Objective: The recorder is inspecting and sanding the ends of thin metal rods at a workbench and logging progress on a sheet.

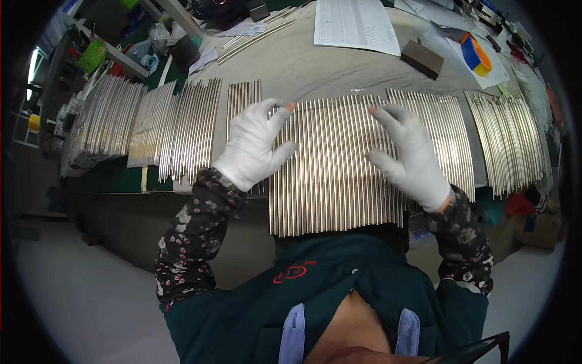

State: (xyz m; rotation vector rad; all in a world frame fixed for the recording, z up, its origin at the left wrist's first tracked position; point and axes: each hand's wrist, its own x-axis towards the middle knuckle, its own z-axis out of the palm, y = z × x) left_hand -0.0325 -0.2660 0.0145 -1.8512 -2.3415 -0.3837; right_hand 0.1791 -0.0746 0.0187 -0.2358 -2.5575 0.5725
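A wide row of shiny metal rods [333, 170] lies side by side in front of me, their near ends sticking out past the table edge toward my body. At the row's left side is my left hand [254, 142] in a white glove with bare fingertips showing, thumb and fingers apart. My right hand [412, 155], gloved the same way, rests over the right part of the row with its fingers spread. Neither hand is closed around a rod. Behind my right hand lies a second group of rods [451, 139], and a narrow group [242, 94] shows beyond my left hand.
More rods [197, 121] and plastic-wrapped bundles [109, 115] lie at the left, another group [508, 142] at the right. Toward the back are a printed sheet [354, 24], a dark block [422, 59], an orange and blue tape roll [476, 54] and a few loose rods [254, 41].
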